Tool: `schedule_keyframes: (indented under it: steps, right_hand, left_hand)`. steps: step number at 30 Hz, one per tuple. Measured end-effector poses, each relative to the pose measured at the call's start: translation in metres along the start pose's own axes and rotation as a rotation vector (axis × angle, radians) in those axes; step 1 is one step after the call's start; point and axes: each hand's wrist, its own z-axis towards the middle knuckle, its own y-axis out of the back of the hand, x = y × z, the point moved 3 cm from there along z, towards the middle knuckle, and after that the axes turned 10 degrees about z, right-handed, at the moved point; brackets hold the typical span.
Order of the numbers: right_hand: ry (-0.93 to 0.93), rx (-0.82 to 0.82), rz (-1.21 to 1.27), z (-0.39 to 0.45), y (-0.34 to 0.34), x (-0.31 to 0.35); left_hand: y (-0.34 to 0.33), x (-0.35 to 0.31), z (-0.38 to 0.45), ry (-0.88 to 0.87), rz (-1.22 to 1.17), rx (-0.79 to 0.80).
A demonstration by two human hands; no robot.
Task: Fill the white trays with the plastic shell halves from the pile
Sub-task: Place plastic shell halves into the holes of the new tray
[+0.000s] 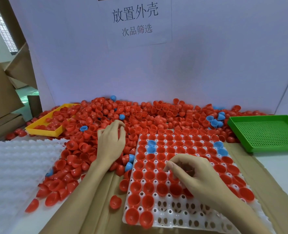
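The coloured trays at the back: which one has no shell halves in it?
The green tray, at the far right, holds no shells; its perforated floor is bare. The yellow tray, at the far left, has red shell halves in it.

left hand (112,141) in shell pile (156,112), white tray (187,215)

2 bare forearms enter from the bottom edge, each ending in a bare hand: the left hand (111,142) and the right hand (193,174). No sleeve, cuff, glove, watch, ring or bracelet shows on either arm; both are uncovered from the frame edge to the fingertips. The fingers are slender, with short, unpainted nails, clearest on the right thumb. Knuckle ridges and tendon lines stand out on the back of the left hand. Nothing more of the person is in view.
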Motion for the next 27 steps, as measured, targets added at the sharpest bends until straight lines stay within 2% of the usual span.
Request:
schedule_keyframes:
  steps: [2,5,7,12,15,18,22,24,27]
  right_hand:
    - [0.004,-0.003,0.0,0.001,0.001,0.0]
    - [0.018,-0.002,-0.013,0.001,0.002,0.0]
    - [0.016,-0.005,-0.021,0.001,0.002,-0.001]
    - [0.017,-0.024,-0.014,0.0,0.005,-0.002]
    - [0.013,-0.023,-0.009,0.0,0.006,-0.003]
    - [0.018,-0.026,-0.005,0.001,0.006,-0.004]
    - [0.036,-0.054,-0.021,0.003,0.011,-0.005]
    - [0.039,-0.078,-0.031,0.003,0.014,-0.006]
    - [0.037,-0.146,0.017,0.004,0.017,-0.008]
  left_hand:
    - [-0.005,0.001,0.009,-0.034,0.03,0.003]
    - [-0.019,0.0,0.019,-0.184,0.143,0.296]
    - [-0.027,-0.002,0.019,-0.236,0.259,0.393]
    - [-0.027,-0.001,0.012,-0.107,0.222,0.239]
    - [-0.025,0.003,0.01,-0.071,0.189,0.202]
    - [-0.014,0.0,0.004,-0.075,0.142,0.098]
    - [0.005,-0.006,0.007,-0.153,0.264,-0.029]
    - [0.02,-0.017,0.008,-0.172,0.167,-0.09]
    - [0.038,-0.049,-0.003,-0.047,-0.24,-0.055]
